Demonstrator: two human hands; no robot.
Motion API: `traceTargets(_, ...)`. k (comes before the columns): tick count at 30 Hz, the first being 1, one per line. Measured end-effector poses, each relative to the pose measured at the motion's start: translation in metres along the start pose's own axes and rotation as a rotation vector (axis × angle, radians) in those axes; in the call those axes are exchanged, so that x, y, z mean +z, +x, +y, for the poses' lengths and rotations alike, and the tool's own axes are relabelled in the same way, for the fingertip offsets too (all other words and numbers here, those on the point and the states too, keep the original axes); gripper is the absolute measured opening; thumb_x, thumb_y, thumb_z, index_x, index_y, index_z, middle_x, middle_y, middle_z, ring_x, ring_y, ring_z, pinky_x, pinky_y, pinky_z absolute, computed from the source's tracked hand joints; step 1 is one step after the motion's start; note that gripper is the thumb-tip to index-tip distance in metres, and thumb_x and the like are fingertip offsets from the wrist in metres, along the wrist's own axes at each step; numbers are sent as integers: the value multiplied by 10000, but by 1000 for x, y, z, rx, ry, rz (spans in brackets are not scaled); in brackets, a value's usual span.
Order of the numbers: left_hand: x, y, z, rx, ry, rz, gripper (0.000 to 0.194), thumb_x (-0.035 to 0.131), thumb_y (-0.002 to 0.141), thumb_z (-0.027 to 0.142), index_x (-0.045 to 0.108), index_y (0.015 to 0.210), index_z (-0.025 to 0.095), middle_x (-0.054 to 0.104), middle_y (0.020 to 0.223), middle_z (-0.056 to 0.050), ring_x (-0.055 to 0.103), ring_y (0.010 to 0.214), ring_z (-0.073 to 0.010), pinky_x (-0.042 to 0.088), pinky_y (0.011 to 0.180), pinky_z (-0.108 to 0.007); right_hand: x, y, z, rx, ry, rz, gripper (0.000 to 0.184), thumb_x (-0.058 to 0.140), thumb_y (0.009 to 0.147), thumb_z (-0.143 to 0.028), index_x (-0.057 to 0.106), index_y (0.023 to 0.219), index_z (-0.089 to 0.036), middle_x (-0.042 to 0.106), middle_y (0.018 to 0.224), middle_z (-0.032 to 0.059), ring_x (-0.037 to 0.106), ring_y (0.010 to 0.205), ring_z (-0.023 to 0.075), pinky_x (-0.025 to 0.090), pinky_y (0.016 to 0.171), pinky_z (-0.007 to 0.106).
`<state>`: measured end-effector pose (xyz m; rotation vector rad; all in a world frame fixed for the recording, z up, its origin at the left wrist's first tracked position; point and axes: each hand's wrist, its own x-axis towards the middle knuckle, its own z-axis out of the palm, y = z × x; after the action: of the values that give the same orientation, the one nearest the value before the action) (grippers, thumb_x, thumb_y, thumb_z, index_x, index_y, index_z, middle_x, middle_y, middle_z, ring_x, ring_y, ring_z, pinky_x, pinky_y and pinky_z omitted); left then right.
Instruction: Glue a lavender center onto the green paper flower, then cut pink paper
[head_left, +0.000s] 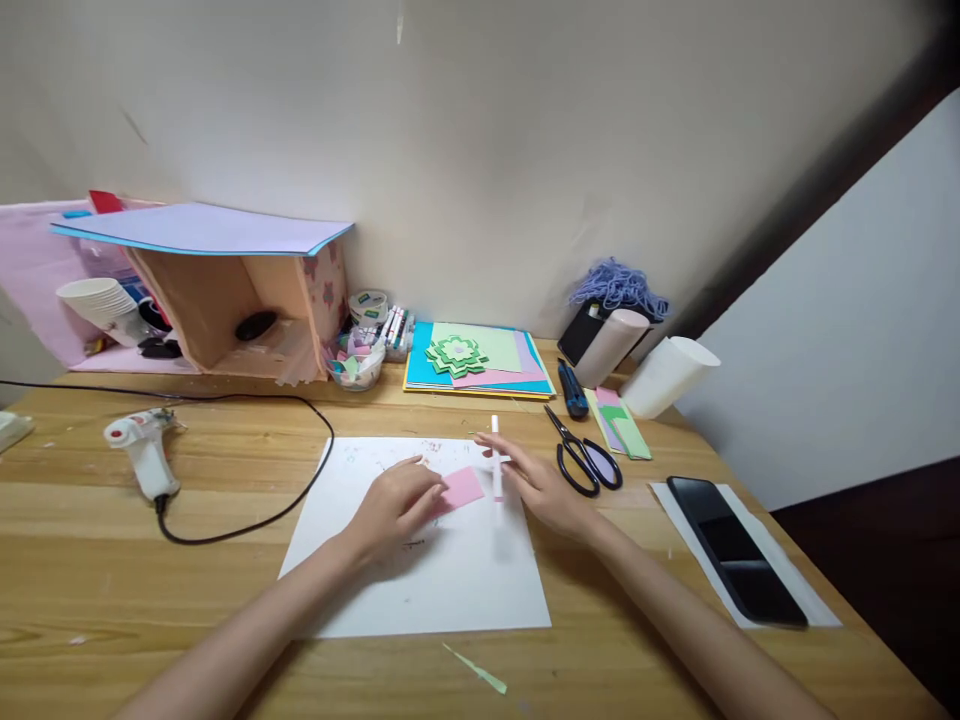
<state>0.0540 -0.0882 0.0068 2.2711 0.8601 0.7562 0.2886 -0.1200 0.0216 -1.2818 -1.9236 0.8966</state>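
My left hand [396, 505] rests over the white sheet [352, 590], its thumb and fingers closed on a small folded-looking piece of pink paper [463, 489]. The left fingers partly hide that piece. In my right hand [551, 490] a slim white marker [496, 450] with a pinkish lower end stands nearly upright between the fingers, just right of the pink paper. Faint coloured marks dot the white sheet. Black-handled scissors [581, 455] lie beyond the right hand, blades slightly apart.
A glue gun [150, 455] with a black cord lies left. Behind are a cardboard box [326, 300], a paper stack [517, 378] with a green paper flower [456, 354], a utility knife [572, 390], paper strips [619, 425] and paper rolls [670, 375]. A phone [735, 550] lies right.
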Motion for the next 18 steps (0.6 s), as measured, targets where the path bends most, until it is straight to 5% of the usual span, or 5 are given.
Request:
traceTargets(2, 10, 2, 13, -81, -80, -45, 299, 387, 871, 394, 571, 1032, 223, 626, 979, -48, 568, 896, -180, 427, 836, -335, 9, -6, -5, -19, -58, 9, 464, 338, 905, -293, 272, 1365, -305, 383, 1368, 44, 366, 1235, 219, 342, 993, 417)
traceTargets(5, 28, 6, 29, -222, -202, -93, 303, 368, 881, 394, 530, 1059, 209, 615, 917, -37, 571, 828, -170, 446, 747, -301, 16, -8, -9, -55, -68, 30, 520, 345, 903, -293, 173, 1393, -316, 269, 1434, 20, 281, 1287, 214, 355, 990, 390)
traceTargets(8, 40, 12, 35, -309, -126, 22, 282, 384, 874, 390, 515, 1016, 184, 562, 900, -47, 546, 794, -174, 436, 718, -315, 16, -8, -10, -74, -19, 84, 530, 351, 902, -291, 159, 1395, -317, 229, 1449, 7, 245, 1305, 212, 365, 983, 376)
traceTargets(13, 45, 21, 39, -208, -32, 43, 248, 339, 896, 339, 518, 833, 179, 519, 895, -44, 493, 855, -180, 402, 752, -322, 15, -10, -11, -74, 100, 141, 521, 347, 904, -290, 165, 1390, -333, 251, 1441, 18, 410, 1205, 221, 317, 1014, 415)
traceTargets(18, 52, 22, 43, -273, -104, -8, 288, 285, 906, 370, 480, 809, 182, 555, 801, -22, 511, 730, -161, 395, 647, -281, 20, -10, -7, -32, 310, 225, 513, 350, 903, -300, 185, 1387, -331, 336, 1389, 47, 455, 1156, 216, 358, 977, 401)
